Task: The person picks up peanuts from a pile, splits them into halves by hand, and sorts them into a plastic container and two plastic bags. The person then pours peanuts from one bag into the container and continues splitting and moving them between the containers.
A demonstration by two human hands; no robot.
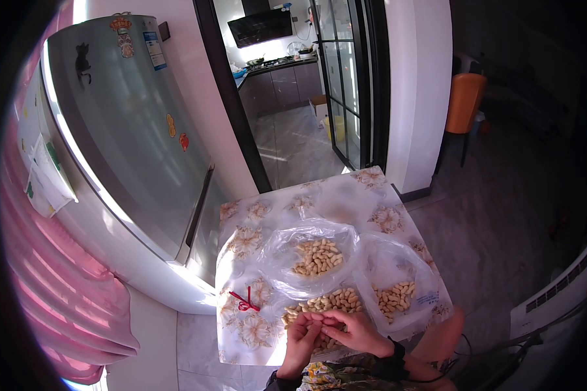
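My left hand and my right hand meet over a pile of unshelled peanuts at the near edge of the table. Both have their fingers pinched together, fingertips touching. Whatever lies between them is too small to make out. Behind the pile, a clear plastic bag lies spread wide with peanuts in it. To the right of my hands is a second clear bag, holding a smaller heap of peanuts.
A flowered cloth covers the table. On its left side lies a red ribbon. A grey fridge stands left, beside a pink curtain. Beyond the table, a glass door opens onto a kitchen. An orange chair is at right.
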